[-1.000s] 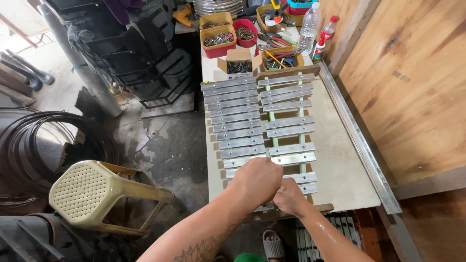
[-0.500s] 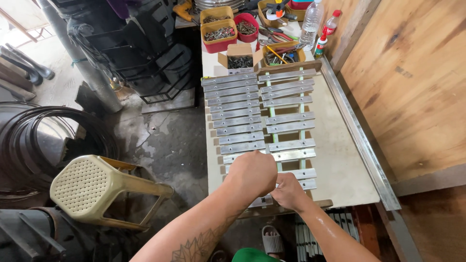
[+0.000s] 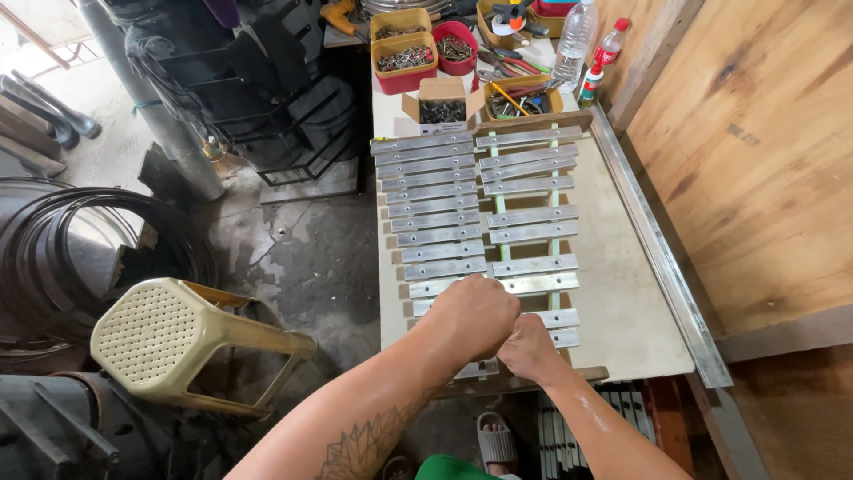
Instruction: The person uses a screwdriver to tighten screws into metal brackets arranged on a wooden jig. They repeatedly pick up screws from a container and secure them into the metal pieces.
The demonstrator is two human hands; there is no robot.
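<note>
Hands meet at the near edge of the pale rectangular worktop (image 3: pixel 622 329): the left hand (image 3: pixel 475 316) is balled into a fist, fingers curled tight, and the right hand (image 3: pixel 529 348) is tucked just under and behind it. Whether the right fingers pinch anything I cannot tell; the fist hides them. Both sit over the nearest flat silver metal bars (image 3: pixel 444 244), which lie in two ladder-like columns across thin green rails (image 3: pixel 499 203), running from the near edge to the far one.

Risk, as I judge it: the bars look loose, so a sideways knock from either wrist could skew a neighbour or push the last bar off the near edge. The left column lies right along the left edge, with bare floor below and a cream plastic stool (image 3: pixel 169 338) well apart.

Open room is on the right side, a bare strip up to the long metal angle rail (image 3: pixel 657 249). The far end is crowded by an open cardboard box of screws (image 3: pixel 442 108) and red and yellow parts bins (image 3: pixel 407 55).
</note>
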